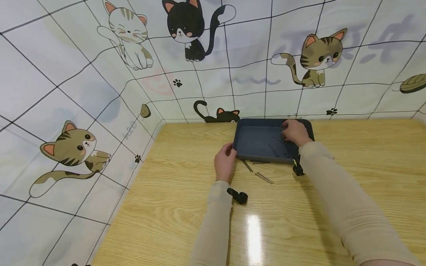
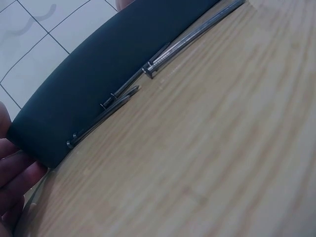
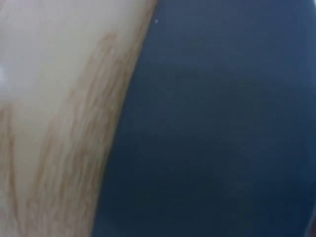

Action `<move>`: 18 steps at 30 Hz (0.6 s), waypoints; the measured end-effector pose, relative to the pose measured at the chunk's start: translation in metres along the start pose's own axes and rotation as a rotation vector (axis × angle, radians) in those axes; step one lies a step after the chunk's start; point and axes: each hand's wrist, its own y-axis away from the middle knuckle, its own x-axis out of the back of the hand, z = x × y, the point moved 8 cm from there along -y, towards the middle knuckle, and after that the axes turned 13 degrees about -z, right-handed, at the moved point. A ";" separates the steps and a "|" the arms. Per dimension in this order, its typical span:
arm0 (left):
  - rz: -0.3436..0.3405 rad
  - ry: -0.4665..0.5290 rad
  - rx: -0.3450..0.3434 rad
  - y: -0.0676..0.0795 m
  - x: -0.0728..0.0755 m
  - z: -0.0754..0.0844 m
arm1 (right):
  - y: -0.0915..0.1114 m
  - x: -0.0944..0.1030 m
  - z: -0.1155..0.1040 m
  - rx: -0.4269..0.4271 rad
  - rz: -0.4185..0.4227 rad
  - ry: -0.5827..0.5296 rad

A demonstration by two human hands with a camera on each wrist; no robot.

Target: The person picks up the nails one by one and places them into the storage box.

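A dark blue tray [image 1: 256, 144] lies on the wooden table [image 1: 186, 207] near the back wall. My left hand [image 1: 225, 161] grips the tray's near left corner; its fingers [image 2: 17, 173] press against the tray's outer wall [image 2: 94, 89]. My right hand [image 1: 294, 132] is inside the tray at its right side, with curled fingers pinching a thin metal rod [image 1: 279, 139]. More thin rods [image 1: 276, 149] lie in the tray. Several metal rods [image 1: 260, 175] lie on the table along the tray's front wall, and the same rods [image 2: 148, 71] show in the left wrist view. The right wrist view is blurred, showing only the tray [image 3: 222, 128].
A cat-patterned sheet [image 1: 83, 92] covers the walls behind and to the left. Bare wood spreads in front of the tray and to its right [image 1: 372, 155]. Black wrist straps [image 1: 238, 195] hang from my sleeves.
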 end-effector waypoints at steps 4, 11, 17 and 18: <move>0.011 -0.014 0.006 0.000 -0.001 0.000 | -0.001 -0.003 0.000 0.001 -0.001 0.055; 0.005 0.005 0.007 0.001 0.000 0.000 | -0.004 -0.009 -0.002 -0.010 -0.017 0.158; 0.003 -0.001 0.000 0.002 -0.001 0.001 | -0.002 -0.011 -0.003 -0.020 0.003 0.212; 0.002 -0.003 -0.003 0.002 -0.001 0.002 | -0.001 -0.011 -0.003 -0.023 0.003 0.213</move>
